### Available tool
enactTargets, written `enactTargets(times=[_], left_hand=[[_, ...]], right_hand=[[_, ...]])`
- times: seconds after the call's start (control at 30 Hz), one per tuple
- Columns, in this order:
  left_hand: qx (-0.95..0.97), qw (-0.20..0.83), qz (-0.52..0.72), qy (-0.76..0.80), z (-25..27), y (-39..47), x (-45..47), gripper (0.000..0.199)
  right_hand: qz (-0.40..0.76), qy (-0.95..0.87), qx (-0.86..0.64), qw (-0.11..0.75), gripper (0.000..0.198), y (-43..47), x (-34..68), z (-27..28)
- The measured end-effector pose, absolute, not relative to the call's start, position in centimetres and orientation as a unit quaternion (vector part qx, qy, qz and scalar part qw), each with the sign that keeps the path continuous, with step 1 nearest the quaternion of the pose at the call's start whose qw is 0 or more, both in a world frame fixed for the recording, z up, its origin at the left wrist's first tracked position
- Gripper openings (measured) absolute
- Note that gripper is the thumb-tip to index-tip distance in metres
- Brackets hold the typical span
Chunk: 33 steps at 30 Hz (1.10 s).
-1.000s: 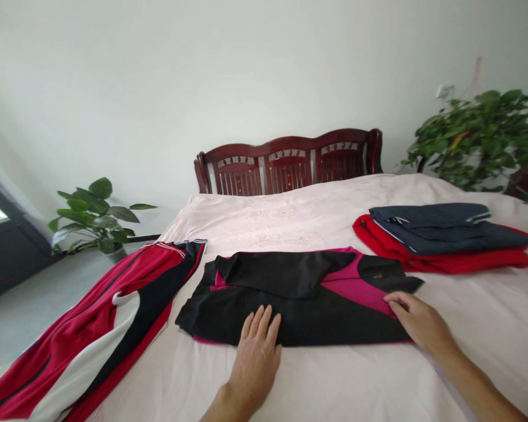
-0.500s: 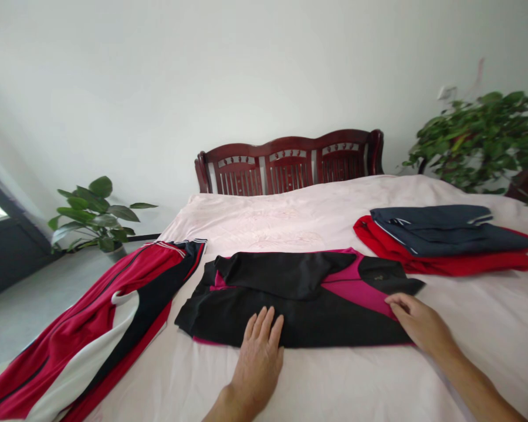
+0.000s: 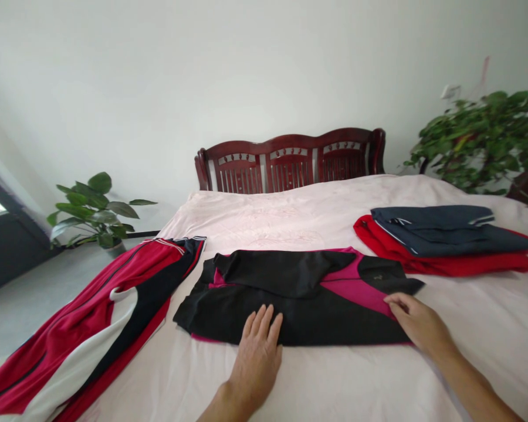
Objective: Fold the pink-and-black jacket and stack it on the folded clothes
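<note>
A black and magenta jacket (image 3: 264, 272) lies folded lengthwise in front of me, its collar to the right and one sleeve laid along its top. My left hand (image 3: 257, 354) rests flat on the near edge of its black part, fingers stretched out. At the right, near the collar, my right hand (image 3: 416, 322) has thumb and forefinger pinched together on the magenta shoulder; the other fingers are curled under and partly hidden.
A red, white and navy jacket (image 3: 92, 316) lies along the left edge of the pink bedsheet (image 3: 317, 387). Folded navy clothing (image 3: 440, 231) sits on red clothing (image 3: 462, 264) at the right. Behind are a wooden headboard (image 3: 290, 161) and potted plants (image 3: 97, 211) on both sides.
Both hands stay in nearly the same places on the jacket. The view has shifted only slightly.
</note>
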<state>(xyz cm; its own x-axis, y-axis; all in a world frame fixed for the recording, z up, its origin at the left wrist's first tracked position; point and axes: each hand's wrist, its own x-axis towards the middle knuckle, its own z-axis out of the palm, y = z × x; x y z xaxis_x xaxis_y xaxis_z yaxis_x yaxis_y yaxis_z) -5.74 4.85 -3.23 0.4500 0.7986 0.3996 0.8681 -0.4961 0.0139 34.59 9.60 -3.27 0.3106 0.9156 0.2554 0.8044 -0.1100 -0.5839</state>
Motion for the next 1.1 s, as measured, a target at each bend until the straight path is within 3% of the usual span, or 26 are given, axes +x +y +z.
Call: enactTargets(times=[1.1], left_hand=[[-0.845, 0.086, -0.194, -0.491, -3.41, 4.98, -5.84, 0.056]], right_hand=[[0.1, -0.577, -0.745, 0.32, 0.031, 9.52, 34.59, -3.22]])
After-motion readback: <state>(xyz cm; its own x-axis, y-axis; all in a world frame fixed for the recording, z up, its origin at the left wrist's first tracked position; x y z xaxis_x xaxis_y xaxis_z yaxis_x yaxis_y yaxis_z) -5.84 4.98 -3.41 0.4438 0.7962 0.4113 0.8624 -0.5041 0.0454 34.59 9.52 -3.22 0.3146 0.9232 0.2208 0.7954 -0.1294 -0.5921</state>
